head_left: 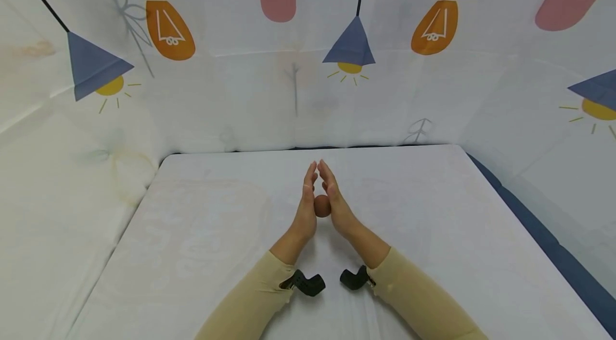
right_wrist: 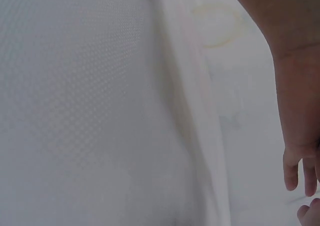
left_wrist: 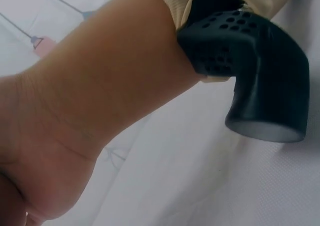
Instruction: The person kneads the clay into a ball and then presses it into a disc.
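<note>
A small brown ball [head_left: 322, 206] sits between my two palms, near the middle of the white table in the head view. My left hand [head_left: 306, 209] presses against its left side with fingers straight and pointing away. From the other side, my right hand [head_left: 338, 206] presses it with fingers likewise extended. The fingertips of both hands lean close together beyond the ball. The left wrist view shows the left hand [left_wrist: 45, 151] only at its heel and wrist. In the right wrist view, the right hand [right_wrist: 300, 105] hangs at the right edge, its fingers partly cut off.
The white-covered table [head_left: 207, 233] has its far edge against a white cloth [head_left: 216, 94] printed with lamps and bulbs. A black curved camera mount [head_left: 310, 283] projects from the left sleeve, and another black mount [head_left: 354, 278] from the right sleeve.
</note>
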